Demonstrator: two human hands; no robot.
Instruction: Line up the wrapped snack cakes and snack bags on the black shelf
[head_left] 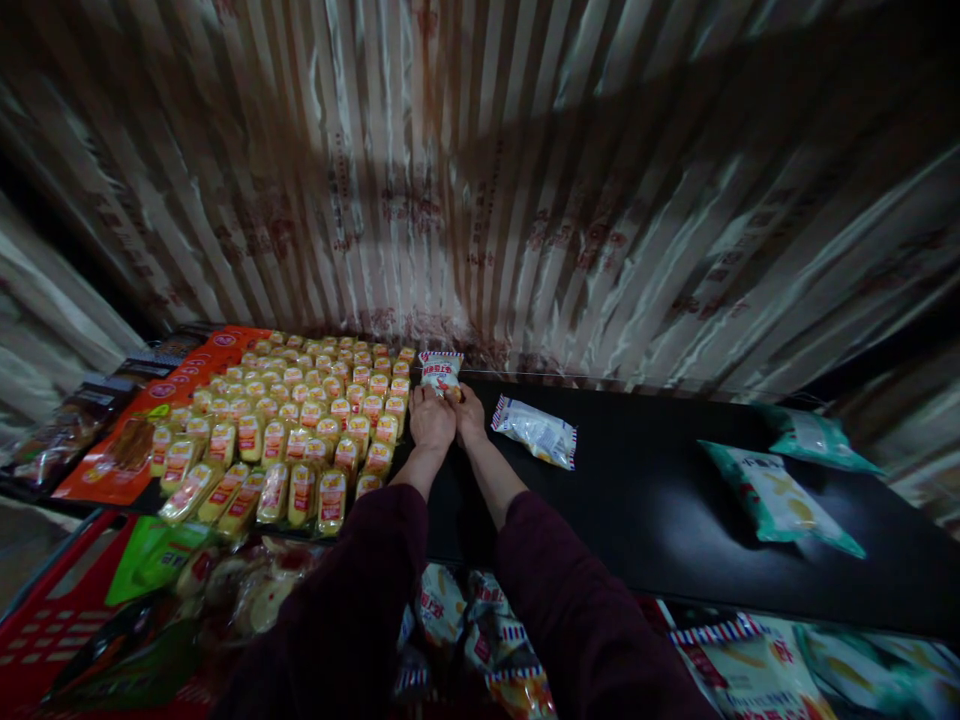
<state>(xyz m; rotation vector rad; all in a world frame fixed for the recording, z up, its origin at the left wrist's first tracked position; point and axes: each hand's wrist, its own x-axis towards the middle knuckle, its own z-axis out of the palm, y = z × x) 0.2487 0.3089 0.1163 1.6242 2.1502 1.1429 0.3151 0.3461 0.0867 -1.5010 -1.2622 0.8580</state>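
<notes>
Both arms reach forward over a black shelf (615, 510), towards its back edge. My left hand (432, 418) and my right hand (470, 412) are closed side by side on the lower end of a small white snack bag (440, 369) with red lettering and a striped top edge. My fingertips are partly hidden behind the hands and the bag. Left of my left hand stand rows of small yellow wrapped cakes (301, 490). A similar white snack bag (535, 432) with striped ends lies flat just to the right of my right hand.
Green-and-white bags (780, 495) lie at the right. Orange packages (124, 450) and dark packages (75, 425) lie at the far left. Below the front edge are a red basket (45, 610) holding packaged food and more striped snack bags (442, 605). A corrugated, plastic-covered wall (450, 200) rises behind.
</notes>
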